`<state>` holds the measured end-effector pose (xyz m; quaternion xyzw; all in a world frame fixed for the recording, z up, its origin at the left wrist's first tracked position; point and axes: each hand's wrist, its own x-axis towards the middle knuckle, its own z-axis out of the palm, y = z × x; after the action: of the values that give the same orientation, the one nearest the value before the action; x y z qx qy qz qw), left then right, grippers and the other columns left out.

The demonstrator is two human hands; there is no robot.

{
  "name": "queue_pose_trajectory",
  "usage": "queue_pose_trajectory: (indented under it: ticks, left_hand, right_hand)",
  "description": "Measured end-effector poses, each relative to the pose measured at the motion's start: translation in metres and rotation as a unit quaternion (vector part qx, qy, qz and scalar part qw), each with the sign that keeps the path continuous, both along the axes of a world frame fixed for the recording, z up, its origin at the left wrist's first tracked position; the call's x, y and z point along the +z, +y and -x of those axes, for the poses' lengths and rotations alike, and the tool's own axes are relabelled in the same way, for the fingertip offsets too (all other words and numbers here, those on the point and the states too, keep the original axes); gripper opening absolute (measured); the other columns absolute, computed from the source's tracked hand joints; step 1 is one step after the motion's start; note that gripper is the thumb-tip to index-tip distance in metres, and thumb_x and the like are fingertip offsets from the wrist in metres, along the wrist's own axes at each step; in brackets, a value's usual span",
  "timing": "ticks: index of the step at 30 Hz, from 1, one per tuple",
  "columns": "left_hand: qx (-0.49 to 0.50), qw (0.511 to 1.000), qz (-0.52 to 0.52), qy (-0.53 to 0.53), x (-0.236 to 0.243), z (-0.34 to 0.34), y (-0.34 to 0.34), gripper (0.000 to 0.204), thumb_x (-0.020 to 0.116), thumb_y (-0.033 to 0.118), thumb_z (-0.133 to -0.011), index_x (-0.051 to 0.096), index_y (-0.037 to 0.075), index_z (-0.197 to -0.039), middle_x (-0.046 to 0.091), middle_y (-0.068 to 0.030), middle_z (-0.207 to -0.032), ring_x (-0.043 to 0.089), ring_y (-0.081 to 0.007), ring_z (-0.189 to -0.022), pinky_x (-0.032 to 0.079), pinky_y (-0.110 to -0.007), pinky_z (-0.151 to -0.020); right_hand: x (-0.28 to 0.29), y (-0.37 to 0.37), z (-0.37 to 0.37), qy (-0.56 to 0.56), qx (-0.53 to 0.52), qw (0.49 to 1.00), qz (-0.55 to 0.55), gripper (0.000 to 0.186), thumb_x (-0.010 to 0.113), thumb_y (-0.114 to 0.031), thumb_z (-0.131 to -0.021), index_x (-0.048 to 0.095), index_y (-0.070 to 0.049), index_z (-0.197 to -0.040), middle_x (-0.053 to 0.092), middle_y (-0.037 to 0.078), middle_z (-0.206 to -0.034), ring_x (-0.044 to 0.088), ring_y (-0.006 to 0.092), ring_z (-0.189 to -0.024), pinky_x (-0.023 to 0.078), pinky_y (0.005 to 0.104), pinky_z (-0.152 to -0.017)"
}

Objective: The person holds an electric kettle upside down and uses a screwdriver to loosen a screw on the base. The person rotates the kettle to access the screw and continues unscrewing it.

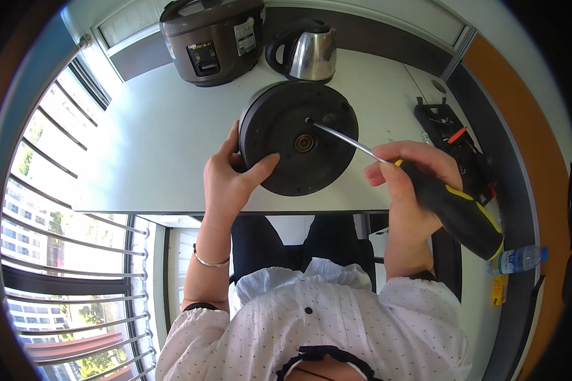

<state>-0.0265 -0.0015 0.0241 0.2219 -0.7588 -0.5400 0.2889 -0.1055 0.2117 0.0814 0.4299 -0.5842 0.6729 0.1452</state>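
Note:
A round black appliance base (pixel 299 168), which looks like the underside of an electric kettle, is tipped up to face me over the table's near edge. In its middle sits a ringed connector socket. My left hand (pixel 234 178) grips the base at its left side, thumb across the face and fingers behind the rim. In my right hand (pixel 413 184) is a screwdriver (pixel 454 213) with a black and yellow handle, thumb and fingers around its front end. Its metal shaft slants up and left, and the tip meets a small screw hole above the socket.
A brown rice cooker (pixel 213 47) and a silver kettle (pixel 313 54) with a black handle stand at the back. To the right lies a black tool case (pixel 451 136) with an orange tool in it. A water bottle (pixel 518 259) lies at lower right beside a yellow item (pixel 499 291).

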Motion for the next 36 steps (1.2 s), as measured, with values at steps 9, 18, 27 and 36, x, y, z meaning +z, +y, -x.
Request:
queue_pose_trajectory:
  ticks: [9,18,27,36]
  left_hand:
    - [-0.009,1.000,-0.025,0.016,0.000,-0.001,0.000,0.078,0.075,0.020,-0.065,0.044,-0.008,-0.131,0.063,-0.0060,-0.071,0.058,-0.0088,-0.064,0.046,-0.020,-0.063]
    - [-0.001,1.000,-0.004,-0.007,-0.004,0.000,-0.002,0.081,0.075,0.024,-0.064,0.044,-0.007,-0.131,0.064,-0.0071,-0.069,0.059,-0.0093,-0.063,0.046,-0.021,-0.062]
    - [0.000,1.000,0.007,0.001,-0.001,0.001,0.000,0.083,0.075,0.028,-0.062,0.045,-0.007,-0.131,0.066,-0.0100,-0.071,0.062,-0.0112,-0.067,0.047,-0.023,-0.066]
    - [-0.008,1.000,-0.009,-0.002,-0.001,0.001,-0.004,0.084,0.075,0.031,-0.063,0.045,-0.005,-0.132,0.064,-0.0083,-0.070,0.060,-0.0108,-0.065,0.047,-0.024,-0.065]
  right_hand:
    - [0.014,0.013,0.010,-0.122,0.207,0.971,0.004,0.021,0.064,0.010,-0.076,0.056,0.001,-0.093,0.057,0.015,-0.106,0.065,0.0208,-0.088,0.054,0.0296,-0.078]
    - [0.003,0.006,0.003,0.188,-0.115,0.971,-0.094,0.035,0.085,-0.005,-0.061,0.058,-0.004,-0.083,0.067,0.011,-0.085,0.064,0.0191,-0.067,0.052,0.0262,-0.060]
    - [0.009,0.011,0.011,0.036,0.119,0.990,-0.068,0.027,0.075,0.005,-0.069,0.057,-0.003,-0.087,0.062,0.014,-0.099,0.061,0.0142,-0.080,0.050,0.0252,-0.070]
    - [0.009,0.015,0.012,0.013,0.125,0.987,-0.099,0.025,0.071,0.005,-0.071,0.060,-0.002,-0.093,0.067,0.019,-0.101,0.067,0.0227,-0.086,0.053,0.0313,-0.080]
